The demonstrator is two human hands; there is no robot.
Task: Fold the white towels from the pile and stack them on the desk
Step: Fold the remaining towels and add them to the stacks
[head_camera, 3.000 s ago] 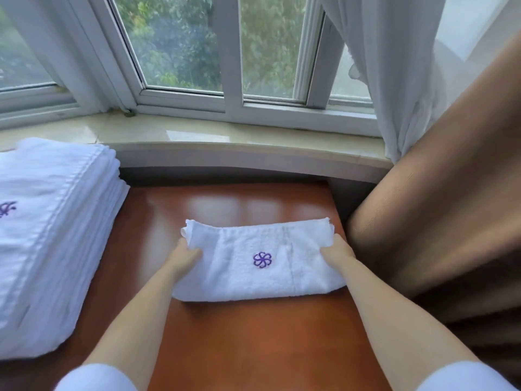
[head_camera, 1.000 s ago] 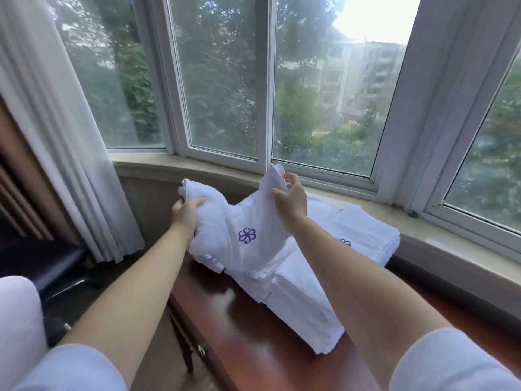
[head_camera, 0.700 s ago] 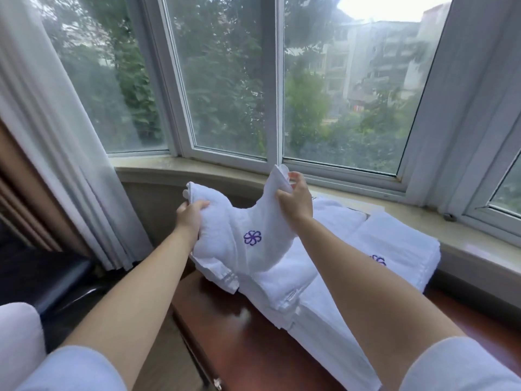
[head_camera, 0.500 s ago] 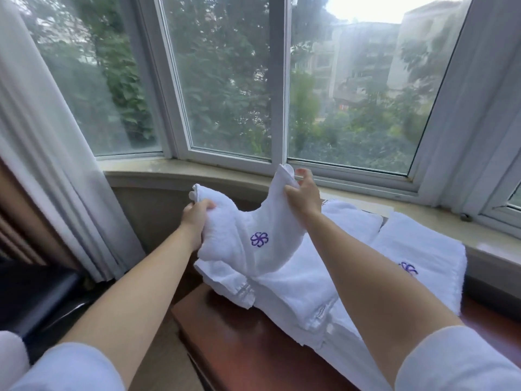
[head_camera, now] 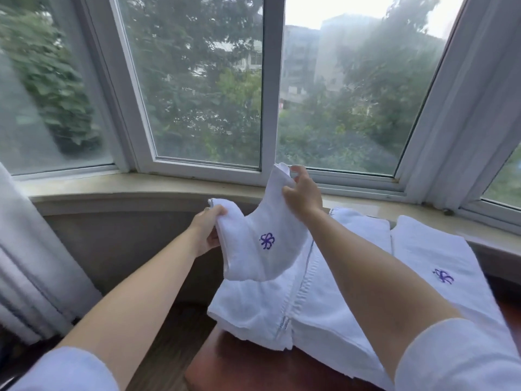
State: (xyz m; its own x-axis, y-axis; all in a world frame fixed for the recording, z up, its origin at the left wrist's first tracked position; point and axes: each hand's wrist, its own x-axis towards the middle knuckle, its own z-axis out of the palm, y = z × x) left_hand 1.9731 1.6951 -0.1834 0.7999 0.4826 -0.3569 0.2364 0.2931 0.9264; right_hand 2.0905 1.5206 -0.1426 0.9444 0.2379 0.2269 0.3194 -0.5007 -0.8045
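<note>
From my head camera, I held a folded white towel [head_camera: 262, 244] in the air above the pile of towels [head_camera: 324, 306] on the brown desk [head_camera: 239, 368]. My left hand [head_camera: 207, 231] gripped its lower left end, fingers curled round the edge, while my right hand [head_camera: 303, 193] pinched its raised right end. A purple flower emblem [head_camera: 267, 241] faced me. A second stack [head_camera: 439, 266] lay right of the pile, under the windowsill [head_camera: 127, 184].

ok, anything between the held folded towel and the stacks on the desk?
Nothing visible. The folded towel, gripped by left hand and right hand, hangs in open air directly above the towel stacks.
</note>
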